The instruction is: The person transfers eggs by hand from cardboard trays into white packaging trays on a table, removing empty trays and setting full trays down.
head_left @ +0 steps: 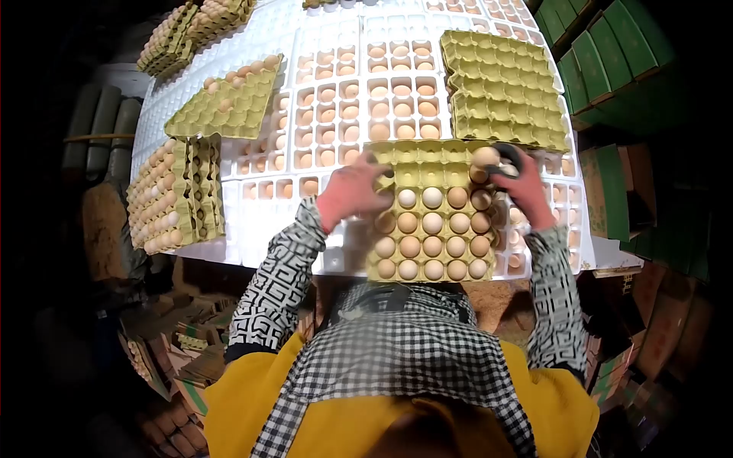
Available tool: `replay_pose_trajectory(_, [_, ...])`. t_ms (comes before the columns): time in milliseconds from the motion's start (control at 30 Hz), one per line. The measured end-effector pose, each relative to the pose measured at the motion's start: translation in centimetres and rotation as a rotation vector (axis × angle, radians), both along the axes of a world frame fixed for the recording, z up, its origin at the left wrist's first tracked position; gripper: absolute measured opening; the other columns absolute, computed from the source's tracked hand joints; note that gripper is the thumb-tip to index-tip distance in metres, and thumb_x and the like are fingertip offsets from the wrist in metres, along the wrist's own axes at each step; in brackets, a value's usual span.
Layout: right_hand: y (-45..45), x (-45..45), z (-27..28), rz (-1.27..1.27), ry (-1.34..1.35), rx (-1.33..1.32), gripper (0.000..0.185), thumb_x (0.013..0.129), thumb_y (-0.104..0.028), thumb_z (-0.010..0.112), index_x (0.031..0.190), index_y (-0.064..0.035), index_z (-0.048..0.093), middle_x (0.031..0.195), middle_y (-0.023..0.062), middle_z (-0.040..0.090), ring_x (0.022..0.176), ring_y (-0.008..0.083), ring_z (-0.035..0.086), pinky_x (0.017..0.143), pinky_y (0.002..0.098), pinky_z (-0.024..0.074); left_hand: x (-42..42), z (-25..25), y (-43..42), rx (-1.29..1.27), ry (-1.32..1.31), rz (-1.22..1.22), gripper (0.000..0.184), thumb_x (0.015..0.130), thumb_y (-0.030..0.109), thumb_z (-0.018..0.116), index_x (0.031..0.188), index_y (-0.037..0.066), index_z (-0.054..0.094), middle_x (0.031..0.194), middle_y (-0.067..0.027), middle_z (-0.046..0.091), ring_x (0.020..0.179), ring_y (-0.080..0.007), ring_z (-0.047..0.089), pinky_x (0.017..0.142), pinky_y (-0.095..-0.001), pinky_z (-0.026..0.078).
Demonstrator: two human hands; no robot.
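A yellow-green egg tray [412, 175] lies in front of me, its near rows filled with brown and pale eggs [432, 223] and its far cups mostly bare. My right hand [521, 183], in a pink glove with dark fingertips, is closed around eggs at the tray's far right corner; one brown egg [485, 158] shows beside the fingers. At the tray's left edge is my left hand [353, 191], gloved alike, its fingers curled over the edge near the far left cups. Whether its fingers press on the tray or an egg is partly hidden.
White foam trays with eggs [327, 114] cover the table beyond. An empty tray stack [500, 88] sits at the back right. Filled stacks [160, 198] and a tilted tray [229, 107] are on the left. Green boxes [611, 53] stand at the right.
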State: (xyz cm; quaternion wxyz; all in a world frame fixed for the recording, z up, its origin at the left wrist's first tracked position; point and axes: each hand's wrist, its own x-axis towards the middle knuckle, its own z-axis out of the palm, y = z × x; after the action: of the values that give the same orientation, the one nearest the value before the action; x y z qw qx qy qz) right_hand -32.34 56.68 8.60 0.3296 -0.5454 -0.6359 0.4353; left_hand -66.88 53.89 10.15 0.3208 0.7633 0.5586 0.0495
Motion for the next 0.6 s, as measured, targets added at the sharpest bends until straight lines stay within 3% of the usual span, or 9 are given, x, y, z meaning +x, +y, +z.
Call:
replay_pose_trajectory(33, [-1.2, 1.7, 0.5, -0.118, 0.494, -0.214, 0.049, 0.079, -0.017, 0.073, 0.125, -0.0065, 0.061, 0.114, 0.0059, 0.062, 0.082, 0.0167, 0.063, 0.070, 0.0269, 0.0524, 0.7, -0.1, -0.7, 0.100, 0.303, -0.113, 0.050, 0.074, 0.031, 0.075, 0.120, 0.014, 0.063, 0.120, -0.0162, 0.054, 0.091, -0.0306, 0.066, 0.079, -0.0383, 0.054])
replay_pose_trajectory(100, [-3.2, 2.5, 3.1, -0.207, 0.671, -0.232, 0.056, 0.081, -0.013, 0.071, 0.134, -0.0063, 0.055, 0.109, 0.0029, 0.064, 0.084, 0.0127, 0.062, 0.068, 0.0256, 0.0522, 0.2, -1.9, -1.1, 0.024, 0.425, -0.221, 0.059, 0.071, 0.035, 0.077, 0.125, 0.015, 0.061, 0.122, -0.0154, 0.053, 0.096, -0.0334, 0.065, 0.078, -0.0407, 0.054])
replay_pose_trajectory(167, [-2.6, 4.4, 0.8, -0.170, 0.516, -0.322, 0.055, 0.081, -0.016, 0.071, 0.134, -0.0116, 0.056, 0.114, 0.0079, 0.063, 0.088, 0.0177, 0.065, 0.071, 0.0299, 0.0541, -0.2, -1.8, -0.9, 0.088, 0.384, -0.242, 0.058, 0.071, 0.036, 0.076, 0.123, 0.015, 0.062, 0.121, -0.0150, 0.053, 0.095, -0.0335, 0.065, 0.078, -0.0406, 0.054])
replay_pose_trajectory(200, [-2.3, 3.7, -1.4, -0.120, 0.047, -0.104, 0.056, 0.080, -0.021, 0.073, 0.133, -0.0158, 0.058, 0.120, 0.0118, 0.061, 0.092, 0.0215, 0.065, 0.075, 0.0326, 0.0542, -0.2, -1.3, -1.1, 0.111, 0.347, -0.228, 0.052, 0.076, 0.033, 0.075, 0.121, 0.011, 0.062, 0.115, -0.0128, 0.058, 0.089, -0.0269, 0.067, 0.075, -0.0371, 0.055])
replay_pose_trajectory(267, [-2.2, -0.1, -0.9, -0.105, -0.839, 0.226, 0.056, 0.073, -0.035, 0.078, 0.126, -0.0239, 0.062, 0.135, 0.0209, 0.053, 0.106, 0.0315, 0.063, 0.085, 0.0391, 0.0527, -1.4, -2.9, -1.9, -0.037, -0.201, 0.098, 0.046, 0.080, 0.028, 0.073, 0.120, 0.007, 0.062, 0.111, -0.0106, 0.062, 0.087, -0.0209, 0.066, 0.073, -0.0339, 0.055])
replay_pose_trajectory(367, [-1.0, -1.8, -5.2, 0.050, -1.085, 0.298, 0.046, 0.076, -0.032, 0.073, 0.120, -0.0233, 0.065, 0.140, 0.0183, 0.048, 0.110, 0.0354, 0.058, 0.082, 0.0440, 0.0523, -3.0, -4.0, -5.9, -0.397, -1.044, 0.574, 0.041, 0.086, 0.018, 0.067, 0.121, -0.002, 0.059, 0.109, -0.0078, 0.064, 0.091, -0.0147, 0.062, 0.079, -0.0299, 0.053])
replay_pose_trajectory(500, [-0.7, -0.4, -2.2, 0.077, -0.821, 0.400, 0.048, 0.070, -0.028, 0.080, 0.115, -0.0174, 0.068, 0.135, 0.0154, 0.051, 0.108, 0.0343, 0.059, 0.086, 0.0441, 0.0524, -5.0, -5.1, -13.7, -0.388, -1.006, 0.567, 0.048, 0.082, 0.016, 0.072, 0.124, -0.002, 0.057, 0.115, -0.0100, 0.063, 0.109, -0.0176, 0.057, 0.096, -0.0301, 0.045])
replay_pose_trajectory(533, [-1.5, -1.4, 0.3, 0.002, -0.670, 0.219, 0.049, 0.068, -0.024, 0.081, 0.115, -0.0160, 0.069, 0.135, 0.0154, 0.052, 0.109, 0.0343, 0.059, 0.088, 0.0421, 0.0520, -6.6, -5.3, -15.2, -0.281, -0.946, 0.704, 0.048, 0.081, 0.017, 0.073, 0.123, -0.002, 0.058, 0.115, -0.0110, 0.063, 0.112, -0.0184, 0.057, 0.096, -0.0318, 0.046])
replay_pose_trajectory(600, [-4.1, -5.1, 3.6, -0.031, -0.357, 0.108, 0.049, 0.067, -0.018, 0.082, 0.115, -0.0138, 0.069, 0.135, 0.0151, 0.052, 0.112, 0.0340, 0.058, 0.091, 0.0381, 0.0509, -10.7, -5.0, -16.0, -0.137, -0.778, 0.964, 0.043, 0.080, 0.011, 0.073, 0.119, -0.002, 0.060, 0.109, -0.0097, 0.066, 0.093, -0.0181, 0.064, 0.078, -0.0309, 0.054])
